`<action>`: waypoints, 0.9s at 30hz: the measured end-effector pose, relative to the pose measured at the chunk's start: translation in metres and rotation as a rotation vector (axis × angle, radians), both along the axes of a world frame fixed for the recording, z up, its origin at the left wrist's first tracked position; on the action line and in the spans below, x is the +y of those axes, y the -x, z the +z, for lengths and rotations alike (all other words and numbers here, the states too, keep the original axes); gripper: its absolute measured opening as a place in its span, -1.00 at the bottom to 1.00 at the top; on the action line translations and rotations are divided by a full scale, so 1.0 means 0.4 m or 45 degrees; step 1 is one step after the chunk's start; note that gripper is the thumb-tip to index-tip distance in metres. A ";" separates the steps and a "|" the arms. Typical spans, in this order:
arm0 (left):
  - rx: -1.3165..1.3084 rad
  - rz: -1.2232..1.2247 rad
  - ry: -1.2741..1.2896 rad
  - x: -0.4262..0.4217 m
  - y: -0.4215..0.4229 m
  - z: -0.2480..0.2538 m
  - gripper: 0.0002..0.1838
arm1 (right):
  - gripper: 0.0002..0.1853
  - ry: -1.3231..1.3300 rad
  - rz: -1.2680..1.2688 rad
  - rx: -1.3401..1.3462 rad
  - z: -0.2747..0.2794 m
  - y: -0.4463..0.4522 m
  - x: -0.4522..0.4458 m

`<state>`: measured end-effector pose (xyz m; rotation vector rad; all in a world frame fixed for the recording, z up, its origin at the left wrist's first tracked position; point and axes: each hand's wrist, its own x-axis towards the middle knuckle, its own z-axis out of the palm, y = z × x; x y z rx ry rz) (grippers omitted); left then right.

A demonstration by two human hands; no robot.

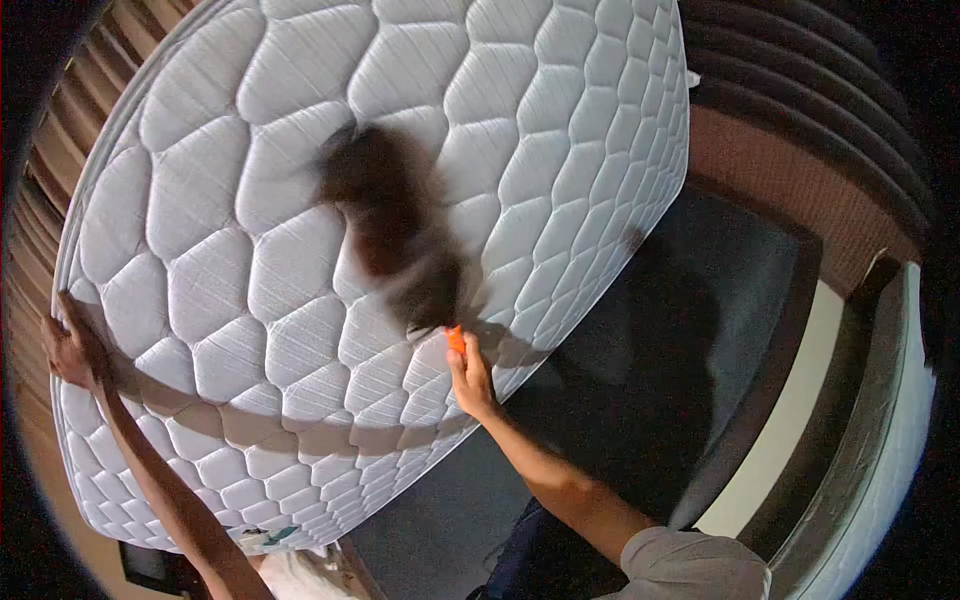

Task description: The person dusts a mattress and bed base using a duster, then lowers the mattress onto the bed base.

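A white quilted mattress (290, 250) stands tilted up, filling much of the view. At its left edge, my left hand (75, 348) grips the rim with the fingers curled over it. My right hand (472, 375) is closed around the orange handle of a duster, in front of the mattress's lower right part. The duster's dark brown fluffy head (392, 215) is smeared by motion and lies over the middle of the quilted face. Whether it touches the fabric throughout, I cannot tell. A printed label (268, 538) shows near the mattress's bottom edge.
Right of the mattress is a dark grey bed base (690, 290) with a brown border. Pleated brown curtains (800, 60) hang behind. A second pale mattress (885, 460) stands at the far right. White cloth (310, 575) lies at the bottom.
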<state>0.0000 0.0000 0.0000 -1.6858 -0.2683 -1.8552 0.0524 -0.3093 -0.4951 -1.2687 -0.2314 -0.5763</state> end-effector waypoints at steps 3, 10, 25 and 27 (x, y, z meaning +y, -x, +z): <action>-0.002 0.071 0.037 0.027 -0.008 -0.058 -0.29 | -0.65 -0.093 -0.142 0.119 -0.045 -0.073 -0.028; -0.004 -0.144 -0.284 -0.077 -0.017 -0.063 -0.31 | -0.62 -0.152 -0.042 0.152 -0.066 -0.033 -0.036; 0.040 -0.361 -0.259 -0.104 0.000 -0.048 -0.32 | -0.71 -0.123 -0.191 -0.043 -0.054 -0.076 -0.075; 0.042 -0.277 -0.232 -0.109 0.006 -0.054 -0.35 | -0.69 -0.151 -0.205 -0.006 -0.057 -0.077 -0.055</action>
